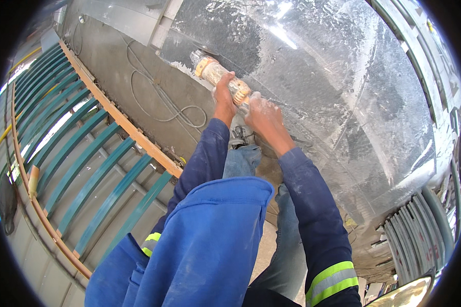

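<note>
Looking dusty, pale orange: an angle grinder (211, 71) with dark disc (208, 50).

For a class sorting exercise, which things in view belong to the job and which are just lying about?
In use:
grinder, in left hand and right hand
dusty grey sheet beneath it
perhaps the cable; link unclear

Lying about, apparently:
teal slatted frame
stacked grey slats

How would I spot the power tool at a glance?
Find the big grey metal sheet at upper right. Near its left edge, the left hand and right hand hold the power tool. Its dusty orange body, with a dark disc at the end, stands out from that metal sheet.
</note>
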Motion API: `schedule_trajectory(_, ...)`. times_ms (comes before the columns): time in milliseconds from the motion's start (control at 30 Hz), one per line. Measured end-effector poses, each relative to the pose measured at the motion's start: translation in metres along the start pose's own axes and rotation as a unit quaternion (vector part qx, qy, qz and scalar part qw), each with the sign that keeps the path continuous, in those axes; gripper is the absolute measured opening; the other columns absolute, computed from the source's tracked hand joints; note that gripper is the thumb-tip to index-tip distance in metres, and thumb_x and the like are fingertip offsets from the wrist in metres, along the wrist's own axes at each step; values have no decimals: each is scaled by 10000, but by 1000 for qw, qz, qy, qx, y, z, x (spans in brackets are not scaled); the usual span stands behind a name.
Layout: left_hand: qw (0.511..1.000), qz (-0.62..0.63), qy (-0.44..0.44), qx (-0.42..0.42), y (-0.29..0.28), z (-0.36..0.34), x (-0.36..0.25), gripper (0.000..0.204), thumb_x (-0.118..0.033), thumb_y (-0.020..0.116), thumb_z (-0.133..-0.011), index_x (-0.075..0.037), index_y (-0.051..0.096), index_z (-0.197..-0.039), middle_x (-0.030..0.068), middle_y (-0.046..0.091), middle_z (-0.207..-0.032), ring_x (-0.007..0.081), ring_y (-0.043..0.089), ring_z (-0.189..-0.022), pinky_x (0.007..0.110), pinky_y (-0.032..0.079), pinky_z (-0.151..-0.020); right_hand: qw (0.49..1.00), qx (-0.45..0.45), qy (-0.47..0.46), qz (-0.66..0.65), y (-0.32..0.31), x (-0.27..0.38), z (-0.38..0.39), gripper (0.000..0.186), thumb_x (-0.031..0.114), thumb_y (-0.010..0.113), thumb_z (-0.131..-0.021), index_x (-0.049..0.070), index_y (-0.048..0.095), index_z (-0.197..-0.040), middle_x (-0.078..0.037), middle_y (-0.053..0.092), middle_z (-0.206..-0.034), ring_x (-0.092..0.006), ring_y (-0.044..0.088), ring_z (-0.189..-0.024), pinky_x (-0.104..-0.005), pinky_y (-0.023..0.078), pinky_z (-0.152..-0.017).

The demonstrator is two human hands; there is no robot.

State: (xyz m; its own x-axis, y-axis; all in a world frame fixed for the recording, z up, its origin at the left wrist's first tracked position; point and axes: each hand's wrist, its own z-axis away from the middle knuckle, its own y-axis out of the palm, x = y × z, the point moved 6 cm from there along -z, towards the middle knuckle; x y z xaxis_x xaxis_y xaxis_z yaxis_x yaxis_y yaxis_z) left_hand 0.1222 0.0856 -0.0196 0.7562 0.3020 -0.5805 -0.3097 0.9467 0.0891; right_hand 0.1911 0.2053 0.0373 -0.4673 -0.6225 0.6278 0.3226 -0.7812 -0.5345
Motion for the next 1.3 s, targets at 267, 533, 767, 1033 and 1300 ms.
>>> schedule_trajectory(267,1000,3,12,13,4,5,3,270,-201,631,-808,-57,514,-1003,80,571,-832,241,631,-696,408,561,-647,1000,5,-5,3,-3,-3,6,253,76,605,-764,-45,551,-980,-248,688,-886,-383,692,-867,-456,549,-764)
schedule_trajectory(533,1000,4,5,4,7,-11,-11,236,-215,664,-786,-75,540,-931,57,561,-763,219,611,-618,382,548,-574,999,-23,-22,-23,9,0,-19,277,101,565,-761,-46,543,-994,-277,672,-895,-426,669,-877,-498,532,-790)
schedule_trajectory(767,1000,-6,6,-7,3,16,9,267,-199,653,-799,-69,535,-999,63,574,-829,231,635,-703,402,567,-647,999,32,24,-1,-4,-7,15,255,69,611,-765,-38,555,-990,-246,689,-908,-379,688,-897,-450,543,-791)
schedule_trajectory(1033,1000,5,23,0,5,11,5,260,-194,650,-801,-59,538,-993,68,573,-829,229,632,-706,395,564,-662,1000,-5,-16,-2,-6,-6,10,274,60,619,-752,-45,553,-997,-250,688,-884,-372,696,-856,-440,555,-754)
schedule_trajectory(1300,1000,2,5,18,0,-20,-5,279,-199,645,-799,-49,520,-999,83,569,-822,248,632,-704,416,570,-648,1000,-20,-14,-16,3,0,-12,252,68,620,-755,-42,554,-972,-245,689,-876,-382,695,-852,-443,557,-748)
